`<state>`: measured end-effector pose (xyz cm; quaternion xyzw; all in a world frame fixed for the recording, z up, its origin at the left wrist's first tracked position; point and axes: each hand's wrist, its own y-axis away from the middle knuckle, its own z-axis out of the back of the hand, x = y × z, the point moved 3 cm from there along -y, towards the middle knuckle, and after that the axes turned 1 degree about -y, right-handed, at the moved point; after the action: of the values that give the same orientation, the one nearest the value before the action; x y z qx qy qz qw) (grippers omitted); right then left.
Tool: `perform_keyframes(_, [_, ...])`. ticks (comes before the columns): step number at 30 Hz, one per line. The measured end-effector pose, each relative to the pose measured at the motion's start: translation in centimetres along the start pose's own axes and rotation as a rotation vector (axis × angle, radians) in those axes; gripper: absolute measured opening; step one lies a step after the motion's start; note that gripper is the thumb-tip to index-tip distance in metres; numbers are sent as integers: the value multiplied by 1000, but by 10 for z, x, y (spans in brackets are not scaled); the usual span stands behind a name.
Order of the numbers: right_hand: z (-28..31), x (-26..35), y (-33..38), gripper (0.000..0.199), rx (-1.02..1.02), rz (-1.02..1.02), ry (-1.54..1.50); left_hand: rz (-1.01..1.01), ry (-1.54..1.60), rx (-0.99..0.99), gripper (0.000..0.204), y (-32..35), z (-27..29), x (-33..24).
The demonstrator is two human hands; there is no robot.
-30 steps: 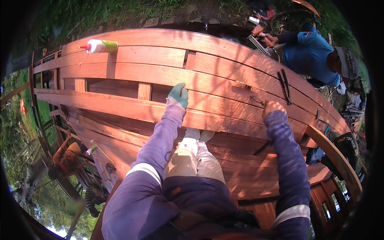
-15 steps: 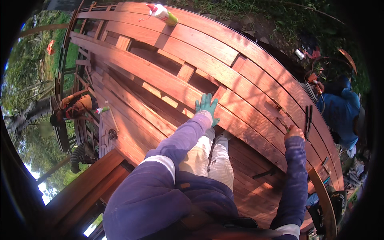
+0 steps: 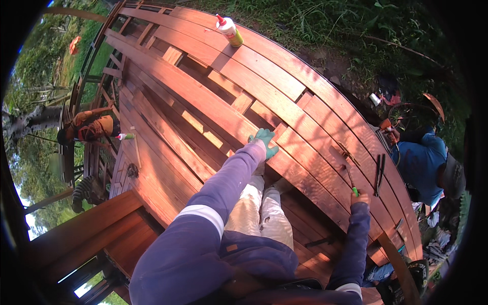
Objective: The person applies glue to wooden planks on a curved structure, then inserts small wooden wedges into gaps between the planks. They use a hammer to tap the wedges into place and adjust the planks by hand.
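Note:
My left hand [image 3: 264, 143], in a green glove, rests on a long reddish wooden plank [image 3: 203, 96] with its thumb apart and its fingers reaching toward the plank's far edge. Bare and closed, my right hand [image 3: 360, 197] grips a green-handled tool [image 3: 354, 191] with a thin shaft. That tool points away from me over the boards; its far end blends into the wood, so its kind is unclear. Two dark, narrow bars [image 3: 379, 175] lie just right of it. A small brownish piece [image 3: 347, 153] rests on the boards beyond the shaft.
Gaps between boards [image 3: 200, 69] expose the framing. A white and green nozzle bottle [image 3: 230, 30] stands at the far edge; another bottle [image 3: 125, 136] lies left. A person in orange [image 3: 96, 128] is at left, another in blue [image 3: 421, 165] at right. Grass [image 3: 315, 25] borders the deck.
The view has shifted. My left hand stays on the plank, its fingers looking less spread. My right hand has drawn slightly nearer to me with the tool, and its green handle shows more.

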<state>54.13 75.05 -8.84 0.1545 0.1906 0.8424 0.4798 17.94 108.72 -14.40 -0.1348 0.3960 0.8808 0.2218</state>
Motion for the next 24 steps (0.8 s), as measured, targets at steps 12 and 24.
perform_keyframes(12, [-96,110,130,38,-132,235,-461,-43,-280,194,93,-3,-3,4])
perform_keyframes(24, [-114,183,17,43,-209,321,-161,88,-448,369,93,-1,3,-22])
